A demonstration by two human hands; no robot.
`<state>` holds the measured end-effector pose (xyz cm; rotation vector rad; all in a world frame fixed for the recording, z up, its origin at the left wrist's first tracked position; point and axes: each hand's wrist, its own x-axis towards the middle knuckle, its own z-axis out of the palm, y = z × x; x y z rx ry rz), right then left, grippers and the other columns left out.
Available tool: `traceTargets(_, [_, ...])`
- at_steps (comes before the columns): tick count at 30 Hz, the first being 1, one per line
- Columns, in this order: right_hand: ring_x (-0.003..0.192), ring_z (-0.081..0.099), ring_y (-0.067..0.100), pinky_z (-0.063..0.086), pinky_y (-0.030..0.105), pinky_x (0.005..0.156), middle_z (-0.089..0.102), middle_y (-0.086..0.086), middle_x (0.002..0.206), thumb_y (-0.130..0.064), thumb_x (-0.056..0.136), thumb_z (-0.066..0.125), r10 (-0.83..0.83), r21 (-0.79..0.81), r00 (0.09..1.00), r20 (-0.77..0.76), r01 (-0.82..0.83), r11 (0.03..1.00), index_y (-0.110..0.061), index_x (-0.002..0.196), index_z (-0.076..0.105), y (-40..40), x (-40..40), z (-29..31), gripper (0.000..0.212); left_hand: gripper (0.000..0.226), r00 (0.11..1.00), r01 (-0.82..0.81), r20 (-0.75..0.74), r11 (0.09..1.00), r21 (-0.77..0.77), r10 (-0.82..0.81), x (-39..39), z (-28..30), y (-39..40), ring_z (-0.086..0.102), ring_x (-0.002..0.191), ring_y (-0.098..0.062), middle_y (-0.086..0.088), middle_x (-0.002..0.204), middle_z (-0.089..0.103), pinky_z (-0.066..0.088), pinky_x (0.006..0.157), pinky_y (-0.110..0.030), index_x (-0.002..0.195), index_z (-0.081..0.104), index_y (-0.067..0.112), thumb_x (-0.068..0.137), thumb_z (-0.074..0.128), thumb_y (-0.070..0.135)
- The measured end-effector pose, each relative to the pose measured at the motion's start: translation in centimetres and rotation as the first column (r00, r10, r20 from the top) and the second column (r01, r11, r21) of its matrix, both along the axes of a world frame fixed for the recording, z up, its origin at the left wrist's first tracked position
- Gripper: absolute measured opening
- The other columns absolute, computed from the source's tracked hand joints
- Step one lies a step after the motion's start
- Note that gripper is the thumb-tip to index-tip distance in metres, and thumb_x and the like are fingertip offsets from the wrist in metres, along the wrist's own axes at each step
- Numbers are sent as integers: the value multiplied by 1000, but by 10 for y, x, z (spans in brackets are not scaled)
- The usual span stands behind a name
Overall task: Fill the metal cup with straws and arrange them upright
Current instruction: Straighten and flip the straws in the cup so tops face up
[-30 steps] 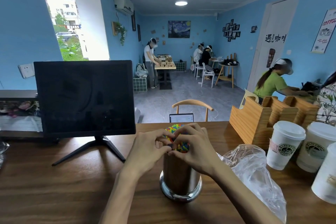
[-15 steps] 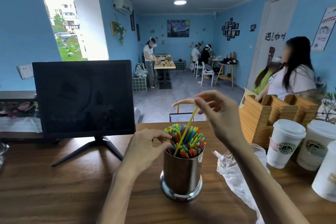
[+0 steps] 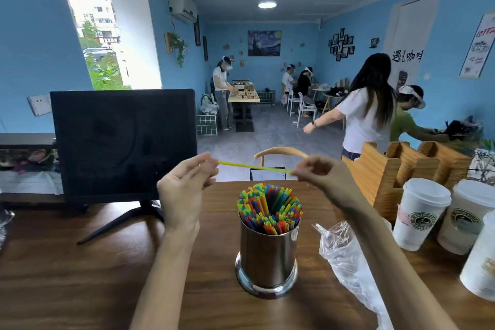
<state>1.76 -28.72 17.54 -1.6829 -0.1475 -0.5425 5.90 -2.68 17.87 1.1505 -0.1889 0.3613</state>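
Yellow straw (image 3: 254, 167) — multicoloured straws (image 3: 269, 207), silver cup (image 3: 267, 254)

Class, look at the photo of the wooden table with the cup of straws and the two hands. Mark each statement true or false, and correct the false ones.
1. Both hands pinch one thin yellow straw by its ends. True.
2. That straw stands upright in the shiny metal cup. False: it is held level above it.
3. The cup lies tipped over. False: it stands upright, packed with the bundle of coloured straws.
4. A crumpled clear plastic bag lies right of the cup. True.

"遇见咖啡" on the white door (image 3: 409, 43).
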Motion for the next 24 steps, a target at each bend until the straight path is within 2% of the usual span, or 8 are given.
traceTargets(2, [74, 69, 7, 52, 19, 71, 76, 2, 80, -16, 77, 85, 59, -238, 993, -106, -83, 968, -13, 89, 77, 5, -1, -12, 15, 18, 999, -36, 26, 996, -78, 39, -2, 3, -8, 71, 70, -12, -4, 75, 77, 57, 66, -21, 101, 73, 11, 85, 78, 6])
traceTargets(5, [78, 68, -2, 45, 10, 70, 76, -9, 81, -18, 83, 83, 9, -521, 992, -129, -76, 850, -23, 88, 78, 19, 3, -23, 9, 12, 990, -61, 124, 998, -24, 64, -8, 5, -27, 73, 73, -19, -5, 79, 78, 57, 67, -24, 93, 72, 15, 86, 79, 8])
traceTargets(12, [85, 66, 0, 51, 16, 72, 73, -15, 87, -27, 87, 78, -98, -626, 991, -88, 21, 780, -30, 91, 75, 16, 5, -20, 6, 16, 935, -123, 342, 989, 81, 88, -13, 17, -42, 75, 74, -20, -7, 85, 76, 57, 69, -23, 95, 68, 17, 88, 77, 6])
traceTargets(15, [86, 67, -1, 51, 16, 74, 74, -15, 89, -26, 87, 78, -92, -643, 993, -74, 23, 766, -28, 93, 76, 21, 7, -23, 6, 17, 896, -202, 431, 965, 168, 113, -13, 15, -47, 74, 81, -15, 7, 87, 75, 60, 76, -30, 95, 71, 26, 89, 78, 12])
traceTargets(18, [88, 67, -3, 48, 16, 77, 76, -14, 93, -27, 89, 76, -72, -697, 989, -129, -38, 716, -27, 96, 79, 22, 10, -29, 8, 16, 888, -252, 460, 841, 478, 5, -3, 1, -52, 70, 86, -5, 19, 87, 73, 57, 86, -38, 92, 72, 34, 88, 79, 20])
traceTargets(21, [91, 68, -3, 51, 15, 79, 77, -13, 97, -17, 94, 68, -82, -640, 992, -91, 5, 768, -25, 105, 79, 20, 8, -32, 17, 8, 945, -130, 272, 554, 822, -182, 11, -22, -51, 59, 105, -1, 19, 97, 70, 50, 96, -35, 88, 73, 40, 87, 77, 32])
traceTargets(23, [97, 67, -1, 51, 14, 82, 76, -14, 103, -13, 95, 63, -110, -605, 991, -75, 43, 795, -26, 112, 76, 19, 6, -32, 25, 11, 950, -40, 161, 405, 913, -268, 16, -36, -48, 52, 119, -4, 19, 112, 68, 44, 105, -33, 98, 76, 41, 91, 71, 35])
traceTargets(24, [98, 67, 0, 52, 15, 84, 75, -15, 104, -15, 96, 63, -115, -601, 990, -76, 46, 798, -28, 114, 75, 19, 6, -32, 25, 15, 945, -7, 135, 395, 919, -297, 18, -42, -45, 52, 120, -4, 19, 115, 67, 44, 106, -34, 104, 76, 40, 93, 69, 33])
